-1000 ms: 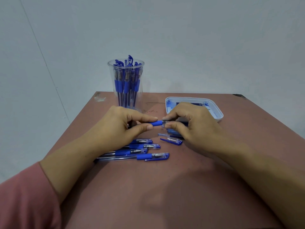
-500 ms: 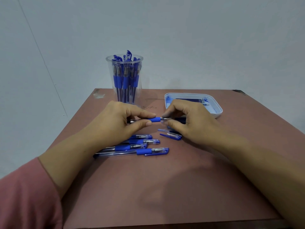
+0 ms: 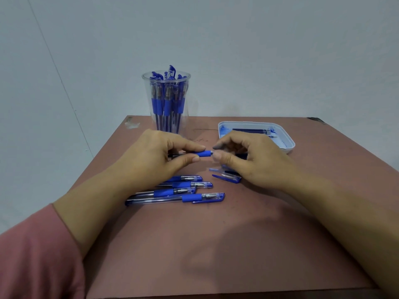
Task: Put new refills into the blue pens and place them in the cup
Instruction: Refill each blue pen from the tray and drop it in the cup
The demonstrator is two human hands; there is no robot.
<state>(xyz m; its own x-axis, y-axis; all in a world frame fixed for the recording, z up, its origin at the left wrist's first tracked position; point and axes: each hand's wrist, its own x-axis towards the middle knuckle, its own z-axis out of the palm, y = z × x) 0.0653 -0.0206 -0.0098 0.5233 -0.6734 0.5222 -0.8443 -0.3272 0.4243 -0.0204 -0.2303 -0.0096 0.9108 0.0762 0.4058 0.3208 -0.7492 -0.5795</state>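
We log: left hand (image 3: 151, 157) fingers pinch pen (image 3: 205, 153) | right hand (image 3: 255, 161) fingers pinch its tip | cup (image 3: 147, 98) far.

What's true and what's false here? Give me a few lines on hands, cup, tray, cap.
1. The left hand and the right hand both hold one pen. True.
2. The cup is empty. False: blue pens stand in it.
3. Refills lie in the tray. True.
4. The loose cap lies in the tray. False: it lies on the table, by the right hand.
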